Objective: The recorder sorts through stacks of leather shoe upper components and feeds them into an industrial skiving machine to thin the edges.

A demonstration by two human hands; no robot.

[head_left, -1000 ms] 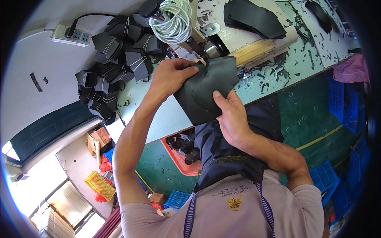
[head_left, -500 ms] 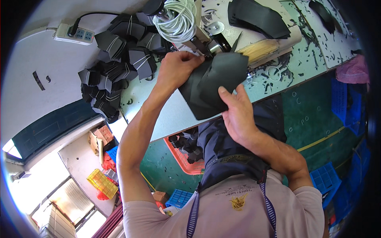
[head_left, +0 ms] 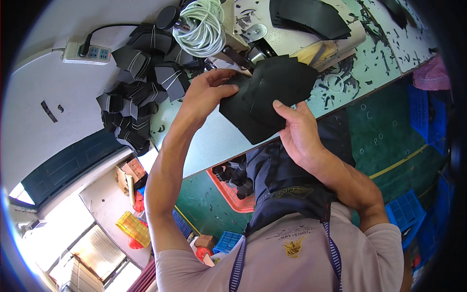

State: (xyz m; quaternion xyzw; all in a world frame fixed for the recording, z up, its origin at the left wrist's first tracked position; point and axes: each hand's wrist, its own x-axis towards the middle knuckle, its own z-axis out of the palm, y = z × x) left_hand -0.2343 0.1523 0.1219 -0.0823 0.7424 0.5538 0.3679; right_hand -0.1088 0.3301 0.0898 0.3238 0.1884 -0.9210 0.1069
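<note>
Between my hands, at the table's near edge, are several flat black sheet pieces (head_left: 279, 90), fanned over one another. My left hand (head_left: 202, 97) pinches their left edge between thumb and fingers, close to a bench machine (head_left: 238, 56). Around the lower right edge my right hand (head_left: 302, 136) is closed, thumb on top and fingers underneath. The sheets' far edge lies next to the machine's metal working part, whose contact with them I cannot make out. A thick coil of white bands (head_left: 200, 31) hangs on the machine.
Banded bundles of black pieces (head_left: 134, 92) are heaped on the left. A stack of black sheets (head_left: 309, 19) lies at the back, near scattered scraps. A white power strip (head_left: 87, 53) is at far left. Below the table sits a red basket (head_left: 233, 197); blue crates (head_left: 406, 214) stand right.
My left hand has drawn back slightly from the machine, its thumb now over the sheets. My right hand and the upper sheets have shifted right, and the sheets are fanned wider. The view has shifted slightly.
</note>
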